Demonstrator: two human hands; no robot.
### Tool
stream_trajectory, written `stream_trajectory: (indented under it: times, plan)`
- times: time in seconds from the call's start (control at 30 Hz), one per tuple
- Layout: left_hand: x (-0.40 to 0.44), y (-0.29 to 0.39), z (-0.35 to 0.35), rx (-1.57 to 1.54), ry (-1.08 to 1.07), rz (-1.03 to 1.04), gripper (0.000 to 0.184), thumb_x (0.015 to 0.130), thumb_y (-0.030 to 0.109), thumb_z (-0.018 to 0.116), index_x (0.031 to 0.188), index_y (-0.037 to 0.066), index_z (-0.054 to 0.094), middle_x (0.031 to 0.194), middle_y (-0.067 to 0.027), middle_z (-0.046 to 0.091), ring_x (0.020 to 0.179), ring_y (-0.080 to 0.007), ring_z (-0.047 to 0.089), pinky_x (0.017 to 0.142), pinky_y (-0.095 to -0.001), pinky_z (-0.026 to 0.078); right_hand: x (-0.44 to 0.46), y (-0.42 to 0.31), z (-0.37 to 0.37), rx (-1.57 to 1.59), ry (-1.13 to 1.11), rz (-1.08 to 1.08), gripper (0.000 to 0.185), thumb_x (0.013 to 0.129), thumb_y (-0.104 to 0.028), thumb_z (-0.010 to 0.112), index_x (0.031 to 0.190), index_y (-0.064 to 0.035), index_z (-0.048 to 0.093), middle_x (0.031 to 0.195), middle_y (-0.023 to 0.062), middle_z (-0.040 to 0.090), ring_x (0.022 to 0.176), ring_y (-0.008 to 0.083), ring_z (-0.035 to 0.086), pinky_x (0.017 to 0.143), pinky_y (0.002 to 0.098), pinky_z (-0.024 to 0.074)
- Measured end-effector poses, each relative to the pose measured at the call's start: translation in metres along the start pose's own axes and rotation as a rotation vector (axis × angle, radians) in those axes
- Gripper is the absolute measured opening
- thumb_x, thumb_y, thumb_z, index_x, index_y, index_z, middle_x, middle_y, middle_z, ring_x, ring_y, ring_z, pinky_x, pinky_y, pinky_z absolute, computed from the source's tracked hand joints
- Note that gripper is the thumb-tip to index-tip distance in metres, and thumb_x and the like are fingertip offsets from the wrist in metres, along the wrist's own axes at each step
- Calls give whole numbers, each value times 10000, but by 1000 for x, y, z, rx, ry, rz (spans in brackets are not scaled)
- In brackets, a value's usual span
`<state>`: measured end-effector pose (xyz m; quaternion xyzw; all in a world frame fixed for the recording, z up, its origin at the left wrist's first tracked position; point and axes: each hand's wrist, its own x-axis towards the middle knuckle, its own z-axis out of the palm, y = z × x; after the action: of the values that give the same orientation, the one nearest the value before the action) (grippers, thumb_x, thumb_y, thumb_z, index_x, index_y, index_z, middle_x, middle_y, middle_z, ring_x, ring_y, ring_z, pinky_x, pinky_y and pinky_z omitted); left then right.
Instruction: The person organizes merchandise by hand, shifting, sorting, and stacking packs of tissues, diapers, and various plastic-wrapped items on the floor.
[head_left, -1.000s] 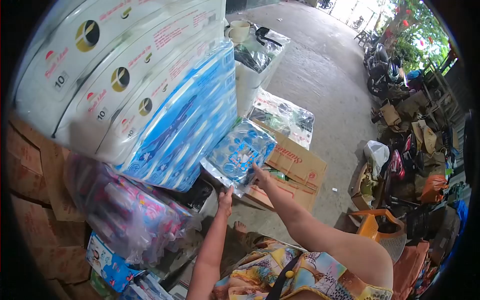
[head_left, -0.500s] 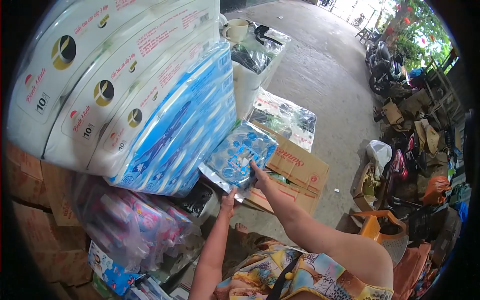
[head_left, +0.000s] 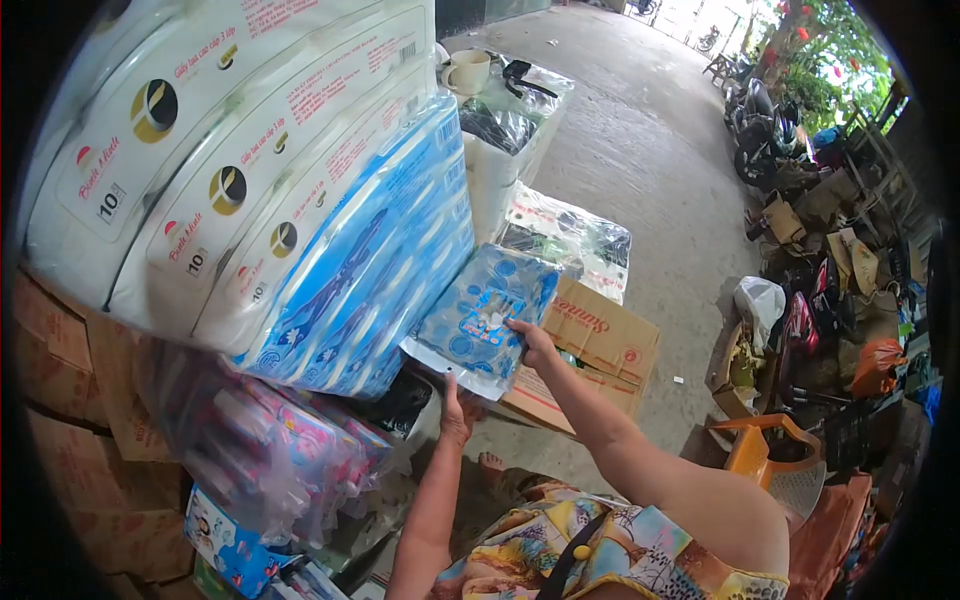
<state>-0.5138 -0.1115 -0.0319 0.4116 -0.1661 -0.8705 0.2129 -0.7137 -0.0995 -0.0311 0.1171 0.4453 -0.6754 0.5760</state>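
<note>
A flat blue plastic packet with a round-dot pattern, a cartoon label and a silvery lower edge is held out in front of me. My right hand grips its right side, thumb on top near the label and the other fingers underneath. At the lower edge, my left hand has its thumb against the silvery strip; its remaining fingers are mostly hidden. Left of the packet stands a large blue-and-white pack of paper rolls. An opened cardboard box lies beneath and right of the packet.
White tissue packs are stacked at left above brown cartons. Pink bagged packages lie below. A cup stands on a wrapped stack. An orange chair and motorbikes are at right on the concrete floor.
The packet has turned a little, its glare fading so that the blue shows more fully. My left hand has shifted slightly down along its lower edge. The view has moved slightly.
</note>
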Motion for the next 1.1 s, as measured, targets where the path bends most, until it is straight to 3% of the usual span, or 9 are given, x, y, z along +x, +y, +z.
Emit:
stream_trajectory:
  times: [0.2, 0.37, 0.43, 0.57, 0.67, 0.77, 0.87, 0.97, 1.1]
  plan:
    - [-25, 11, -31, -223, -22, -3, 672, 680, 641, 375, 1144, 155, 365, 1136, -76, 408, 949, -204, 441, 614, -265, 344, -69, -37, 22, -109, -197, -17, 265, 699, -108, 564, 933, -4, 495, 830, 120, 567, 752, 232, 566, 719, 371, 459]
    - [-31, -7, -60, 78, -293, 307, 724, 712, 580, 398, 1235, 144, 150, 1116, -56, 372, 953, -180, 417, 740, -304, 348, -145, -73, 16, -260, -421, 14, 356, 660, -19, 570, 1002, 5, 471, 893, 128, 560, 778, 229, 565, 725, 366, 460]
    - [-60, 5, -53, -230, -410, 17, 683, 750, 547, 364, 1250, 133, 151, 1106, -45, 384, 946, -165, 420, 781, -291, 326, -185, -76, 24, -366, -446, -26, 399, 618, -1, 586, 1004, 5, 482, 886, 119, 567, 783, 213, 564, 731, 345, 453]
    - [-139, 24, -3, -107, -468, 117, 658, 752, 589, 284, 1197, 105, 300, 970, -12, 498, 841, -137, 468, 770, -287, 335, -221, -63, 22, -603, -462, -165, 411, 552, 7, 602, 954, 7, 519, 853, 88, 573, 775, 201, 546, 750, 316, 419]
    - [-154, 17, -39, -19, -598, 198, 611, 765, 518, 375, 1207, 108, 274, 1112, -7, 434, 954, -131, 431, 792, -290, 342, -269, -44, 57, -710, -359, -386, 372, 485, -2, 592, 854, 28, 557, 801, 97, 577, 697, 195, 560, 659, 296, 449]
    - [-238, 54, -19, 118, -747, 386, 647, 709, 417, 543, 1203, 108, 263, 1131, -30, 401, 956, -163, 419, 809, -298, 337, -276, -48, 54, -878, -429, -438, 496, 533, -19, 614, 1014, -2, 498, 784, 64, 581, 694, 166, 552, 678, 281, 438]
    - [-298, 67, -23, 349, -598, 754, 830, 555, 200, 737, 1205, 64, 239, 1061, -45, 408, 996, -151, 376, 830, -288, 317, -279, -38, 64, -822, -556, -592, 484, 575, -73, 625, 1032, 1, 481, 765, 85, 580, 689, 171, 558, 643, 331, 457]
    - [-370, 76, -39, 355, -348, 955, 931, 495, 242, 771, 1206, 34, 208, 1141, -78, 345, 1085, -179, 294, 895, -305, 243, -275, -20, 86, -1073, -901, -908, 642, 497, -105, 720, 1052, 34, 429, 847, 152, 548, 698, 223, 555, 628, 364, 464]
    - [-433, 63, -97, 173, -170, 1077, 655, 637, 138, 609, 1169, 51, 236, 1027, -49, 365, 961, -148, 355, 825, -295, 303, -347, 81, 192, -911, -996, -847, 718, 423, -76, 766, 1029, 65, 408, 894, 174, 523, 765, 263, 543, 632, 356, 470]
